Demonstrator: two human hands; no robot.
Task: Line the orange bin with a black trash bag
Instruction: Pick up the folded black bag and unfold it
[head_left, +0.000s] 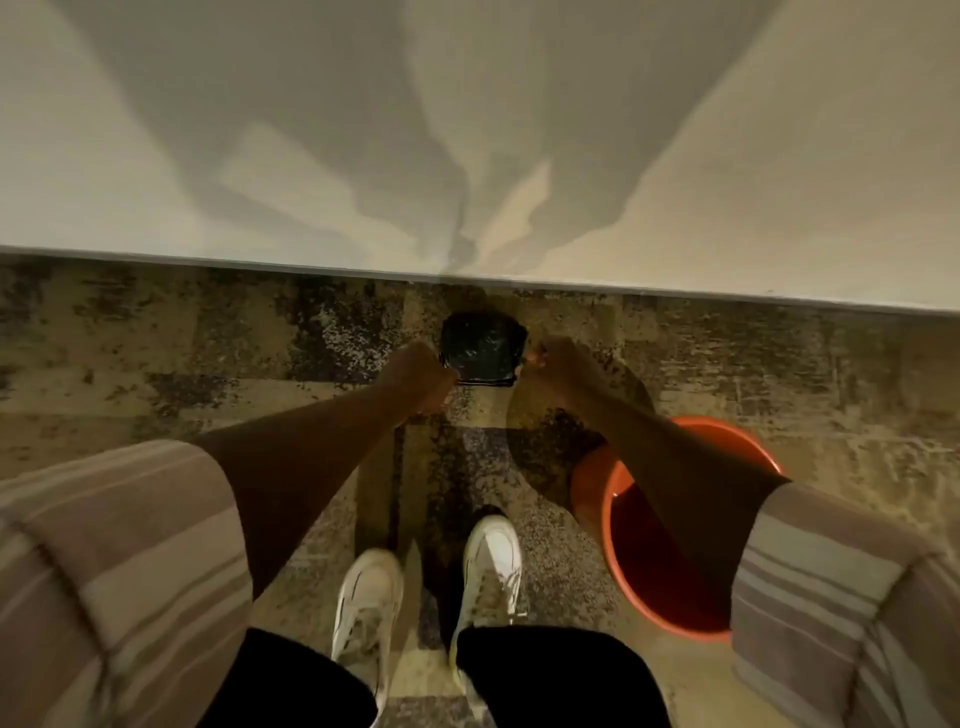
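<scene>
A folded black trash bag (482, 347) hangs stretched between my two hands, out in front of me above the floor. My left hand (423, 371) pinches its left edge and my right hand (558, 364) pinches its right edge. The orange bin (618, 525) stands open on the floor to my right, partly hidden under my right forearm. Its inside looks dark and bare.
A pale wall (467, 130) rises close ahead, meeting the mottled carpet (208, 353) at a baseboard line. My white shoes (366, 613) stand on the carpet just left of the bin.
</scene>
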